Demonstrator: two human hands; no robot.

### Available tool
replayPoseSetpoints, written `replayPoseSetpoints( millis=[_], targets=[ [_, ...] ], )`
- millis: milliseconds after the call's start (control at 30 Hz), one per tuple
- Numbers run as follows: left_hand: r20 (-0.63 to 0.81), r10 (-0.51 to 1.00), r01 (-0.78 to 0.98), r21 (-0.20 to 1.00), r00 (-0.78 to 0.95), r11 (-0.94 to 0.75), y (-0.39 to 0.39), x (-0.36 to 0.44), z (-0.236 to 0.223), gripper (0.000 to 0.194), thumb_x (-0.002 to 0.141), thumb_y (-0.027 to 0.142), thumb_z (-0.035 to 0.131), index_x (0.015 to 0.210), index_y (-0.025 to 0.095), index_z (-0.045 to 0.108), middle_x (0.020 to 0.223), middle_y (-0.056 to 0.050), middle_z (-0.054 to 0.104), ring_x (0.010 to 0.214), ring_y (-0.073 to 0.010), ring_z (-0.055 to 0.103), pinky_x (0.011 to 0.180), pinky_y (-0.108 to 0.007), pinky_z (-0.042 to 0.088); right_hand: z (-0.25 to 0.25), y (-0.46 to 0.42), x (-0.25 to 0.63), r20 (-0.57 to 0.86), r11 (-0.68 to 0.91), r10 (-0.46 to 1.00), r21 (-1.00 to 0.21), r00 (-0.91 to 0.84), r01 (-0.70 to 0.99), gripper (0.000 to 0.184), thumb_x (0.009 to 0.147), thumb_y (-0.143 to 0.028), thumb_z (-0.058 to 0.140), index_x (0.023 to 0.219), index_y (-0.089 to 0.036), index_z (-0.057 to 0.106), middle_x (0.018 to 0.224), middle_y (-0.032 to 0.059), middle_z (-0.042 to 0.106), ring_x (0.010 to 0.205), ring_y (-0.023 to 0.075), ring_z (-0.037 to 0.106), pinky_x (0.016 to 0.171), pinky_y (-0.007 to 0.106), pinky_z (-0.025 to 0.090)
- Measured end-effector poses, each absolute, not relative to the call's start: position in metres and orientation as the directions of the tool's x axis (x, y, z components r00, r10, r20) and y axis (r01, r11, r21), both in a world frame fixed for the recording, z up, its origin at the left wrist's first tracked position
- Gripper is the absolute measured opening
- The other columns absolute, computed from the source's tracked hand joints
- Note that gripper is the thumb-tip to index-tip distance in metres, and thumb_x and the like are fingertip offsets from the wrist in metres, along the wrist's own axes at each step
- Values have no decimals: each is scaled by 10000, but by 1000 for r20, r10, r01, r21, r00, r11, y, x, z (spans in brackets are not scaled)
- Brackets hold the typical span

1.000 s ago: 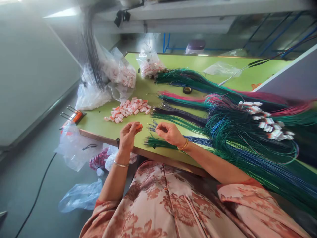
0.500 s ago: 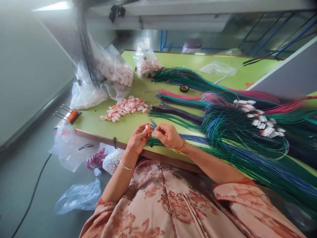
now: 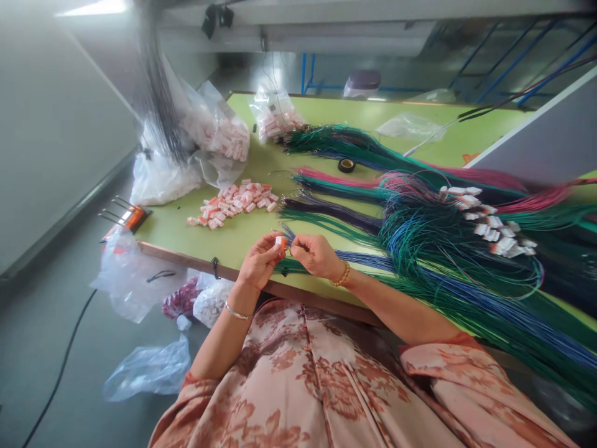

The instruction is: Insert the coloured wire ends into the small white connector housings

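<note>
Near the front edge of the table, my left hand [image 3: 259,261] pinches a small white-and-orange plastic connector [image 3: 281,242] between thumb and fingers. My right hand [image 3: 317,255] is closed in a pinch right beside the connector; whatever its fingertips hold is too small to make out. Just behind the fingertips lie the ends of a bundle of blue wires [image 3: 364,258], which runs off to the right under my right wrist. A loose pile of white-and-orange connectors [image 3: 237,202] lies beyond my left hand.
Wire bundles [image 3: 336,214] in several colours spread across the green table [image 3: 186,242]. White connectors [image 3: 494,224] sit on the wires at right. Black tape [image 3: 346,165] lies mid-table. Bags of connectors [image 3: 224,137] stand at the back left. An orange pronged holder [image 3: 133,218] is at the left corner.
The connector in my left hand has turned slightly, showing more of its white side. Both hands stay close together in nearly the same place.
</note>
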State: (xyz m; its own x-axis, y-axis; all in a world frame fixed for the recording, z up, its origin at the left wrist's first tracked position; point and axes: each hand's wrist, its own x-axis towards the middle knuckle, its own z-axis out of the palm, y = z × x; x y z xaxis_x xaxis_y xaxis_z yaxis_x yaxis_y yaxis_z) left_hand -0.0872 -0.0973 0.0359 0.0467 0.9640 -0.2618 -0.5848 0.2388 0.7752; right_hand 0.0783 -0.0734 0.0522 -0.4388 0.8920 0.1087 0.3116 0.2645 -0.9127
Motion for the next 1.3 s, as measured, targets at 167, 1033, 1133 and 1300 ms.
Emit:
replayPoseSetpoints(
  millis=[167, 1033, 1133, 1300],
  targets=[
    [-232, 972, -504, 843, -31, 185, -100, -82, 34, 392, 544, 240, 898, 882, 160, 717, 812, -37, 727, 702, -112, 642, 638, -213, 493, 48, -71, 77, 81, 226, 887, -935, -454, 275, 293, 805, -393, 480, 598, -186, 470, 520, -45, 382, 507, 78, 306, 485, 223, 246],
    [-236, 951, -394, 908, -201, 142, -115, -72, 36, 407, 528, 323, 904, 820, 140, 686, 770, -37, 712, 682, -118, 648, 657, -243, 522, 34, -84, 70, 159, 395, 834, -840, -528, 372, 181, 817, -270, 481, 681, -167, 542, 579, -18, 526, 515, 85, 381, 530, 228, 283],
    [-245, 951, -380, 911, -188, 159, -116, -79, 36, 438, 499, 325, 913, 824, 139, 687, 760, -43, 714, 671, -129, 651, 642, -254, 528, 36, -76, 75, 133, 412, 786, -841, -604, 351, 191, 826, -276, 495, 705, -157, 583, 580, -22, 532, 519, 84, 391, 533, 226, 291],
    [-266, 941, -391, 905, -211, 169, -114, -94, 34, 444, 491, 312, 914, 836, 145, 691, 761, -36, 720, 660, -112, 644, 622, -229, 520, 39, -37, 96, 71, 329, 852, -843, -519, 425, 257, 872, -347, 503, 797, -149, 650, 649, 1, 607, 573, 102, 472, 576, 230, 347]
  ],
)
